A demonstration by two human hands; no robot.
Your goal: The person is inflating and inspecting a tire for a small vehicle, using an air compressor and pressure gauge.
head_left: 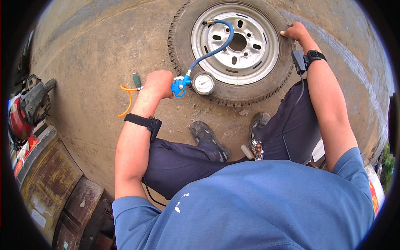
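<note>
Left hand (158, 84) was clenched around the blue inflator gun (180, 85), gauge (203, 83) just right of the fist; right hand (294, 31) pressed open-fingered on the tyre (233, 93).

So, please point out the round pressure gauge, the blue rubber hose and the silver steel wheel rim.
Round pressure gauge (203, 83), head view, on its dial.
Blue rubber hose (216, 48), head view, mid-length.
Silver steel wheel rim (263, 46), head view, on the disc face.

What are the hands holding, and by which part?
The left hand grips the blue tire inflator by its handle. The right hand holds nothing, resting on the tire edge.
</note>
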